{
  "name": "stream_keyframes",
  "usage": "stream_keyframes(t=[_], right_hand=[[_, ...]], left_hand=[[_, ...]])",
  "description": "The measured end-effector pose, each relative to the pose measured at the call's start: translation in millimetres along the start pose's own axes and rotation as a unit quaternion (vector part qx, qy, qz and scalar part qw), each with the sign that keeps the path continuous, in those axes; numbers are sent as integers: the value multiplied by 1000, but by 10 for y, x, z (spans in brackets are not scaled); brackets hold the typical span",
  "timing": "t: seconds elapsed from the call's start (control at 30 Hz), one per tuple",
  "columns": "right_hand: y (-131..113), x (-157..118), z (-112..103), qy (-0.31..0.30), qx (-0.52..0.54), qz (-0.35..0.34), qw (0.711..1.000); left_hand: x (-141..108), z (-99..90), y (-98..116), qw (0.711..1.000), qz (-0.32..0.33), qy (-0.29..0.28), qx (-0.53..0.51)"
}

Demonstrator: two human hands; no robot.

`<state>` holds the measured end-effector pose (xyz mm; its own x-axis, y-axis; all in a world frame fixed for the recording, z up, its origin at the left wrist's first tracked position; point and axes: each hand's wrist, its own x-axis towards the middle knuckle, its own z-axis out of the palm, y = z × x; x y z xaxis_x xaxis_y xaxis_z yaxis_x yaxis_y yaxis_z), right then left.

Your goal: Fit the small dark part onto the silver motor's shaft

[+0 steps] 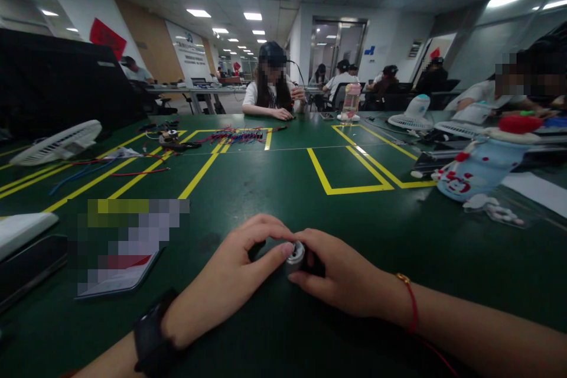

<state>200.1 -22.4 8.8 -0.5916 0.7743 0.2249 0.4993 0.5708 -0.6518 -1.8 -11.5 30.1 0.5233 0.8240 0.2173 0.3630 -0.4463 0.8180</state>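
Observation:
A small silver metal cylinder (295, 256) stands upright on the green table (248, 189), with a dark opening or recess in its top. Around its right side my right hand (341, 269) is closed, thumb in front and fingers behind. My left hand (252, 263) reaches in from the left, its thumb tip on the cylinder's top edge and its index finger just behind. The other left fingers are curled and partly hidden. A dark watch (153, 331) is on my left wrist; a red cord bracelet (413, 301) circles the right one.
Left of my hands lies a phone-like flat object (142, 274), partly pixelated. Red and blue wires (241, 134) are bunched farther back, near a white fan (62, 142). A light-blue tumbler (482, 165) stands at right. Across the table sits a person (270, 91).

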Motion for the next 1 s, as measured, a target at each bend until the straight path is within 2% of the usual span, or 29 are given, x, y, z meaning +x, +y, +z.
stream_keyframes(t=[0.2, 0.43, 0.63, 0.8, 1.0], right_hand=[[10, 8, 10, 2, -5, -2, 1000], [14, -8, 9, -9, -3, 14, 1000], [12, -21, -3, -16, -1, 27, 1000], [20, -24, 4, -15, 2, 32, 999], [18, -21, -5, -17, 0, 30, 999]], left_hand=[[32, -5, -2, 1000, 6, 18, -13], [-39, -136, -121, 999, -21, 27, 14], [-77, -172, -303, 997, -39, -38, 62], [-74, -164, -355, 986, -28, -91, 133], [-80, -170, -344, 981, -33, -105, 158]])
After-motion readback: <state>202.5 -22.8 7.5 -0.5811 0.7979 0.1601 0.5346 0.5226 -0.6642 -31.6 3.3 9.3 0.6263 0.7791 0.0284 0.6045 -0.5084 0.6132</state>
